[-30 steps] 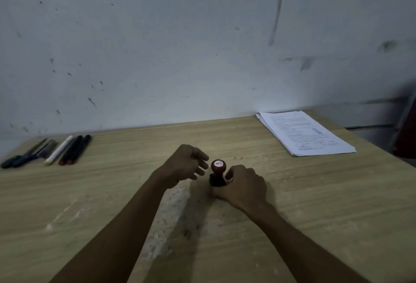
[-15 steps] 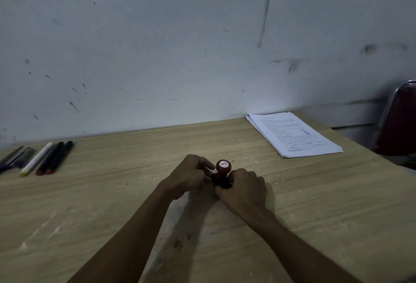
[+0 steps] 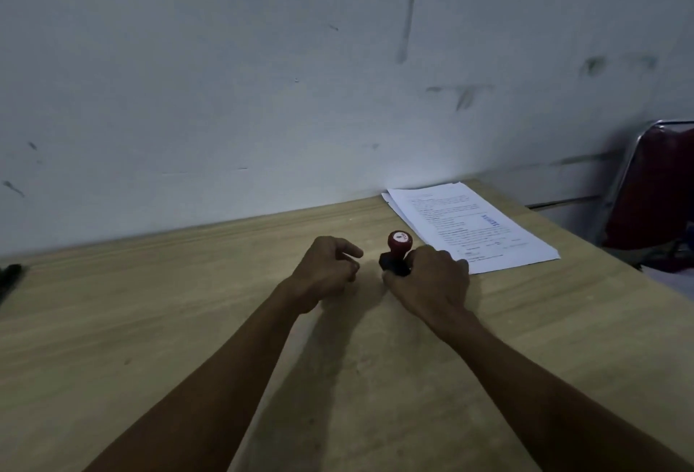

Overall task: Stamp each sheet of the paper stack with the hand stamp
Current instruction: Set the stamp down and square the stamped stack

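A hand stamp (image 3: 397, 250) with a red round knob and a black base stands upright on the wooden table (image 3: 150, 321). My right hand (image 3: 432, 280) grips its black base from the right side. My left hand (image 3: 325, 270) hovers just left of the stamp, fingers loosely curled, holding nothing and not touching it. The stack of printed white paper (image 3: 465, 225) lies flat at the table's back right corner, just beyond my right hand, with a blue stamp mark on the top sheet.
A red chair with a metal frame (image 3: 653, 189) stands off the table's right edge. The dark tip of a pen (image 3: 9, 274) shows at the far left edge. A grey wall rises directly behind the table.
My left hand has drawn back from the stamp, which it touched half a second ago. My view has swung right, so the pens have almost left the frame and the chair shows more.
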Demonstrator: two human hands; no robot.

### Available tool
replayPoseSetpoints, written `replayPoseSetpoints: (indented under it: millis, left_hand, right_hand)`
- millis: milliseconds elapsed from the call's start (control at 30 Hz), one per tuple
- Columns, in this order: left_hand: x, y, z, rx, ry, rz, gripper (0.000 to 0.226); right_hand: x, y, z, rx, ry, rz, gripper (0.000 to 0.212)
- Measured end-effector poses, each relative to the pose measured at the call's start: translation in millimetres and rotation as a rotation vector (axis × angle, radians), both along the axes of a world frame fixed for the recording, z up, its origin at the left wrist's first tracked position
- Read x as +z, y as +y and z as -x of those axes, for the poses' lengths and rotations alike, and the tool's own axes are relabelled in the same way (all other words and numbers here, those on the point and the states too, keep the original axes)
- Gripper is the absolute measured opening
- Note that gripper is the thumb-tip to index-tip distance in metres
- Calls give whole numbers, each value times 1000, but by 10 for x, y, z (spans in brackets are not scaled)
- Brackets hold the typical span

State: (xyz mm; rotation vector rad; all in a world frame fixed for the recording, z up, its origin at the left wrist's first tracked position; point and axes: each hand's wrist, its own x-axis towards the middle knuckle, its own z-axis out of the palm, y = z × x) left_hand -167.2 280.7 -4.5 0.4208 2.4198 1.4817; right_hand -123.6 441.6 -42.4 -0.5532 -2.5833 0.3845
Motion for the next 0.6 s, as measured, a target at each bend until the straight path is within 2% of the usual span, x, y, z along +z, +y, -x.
replayPoseSetpoints:
  millis: [400, 600]
  left_hand:
    - [-156, 364, 910, 106, 73, -59, 21]
    - [-182, 422, 1041, 104, 76, -44, 18]
  right_hand:
    - [-70, 389, 1272, -12, 35, -104, 36]
    - [-112, 448, 1456, -19, -5, -71, 35]
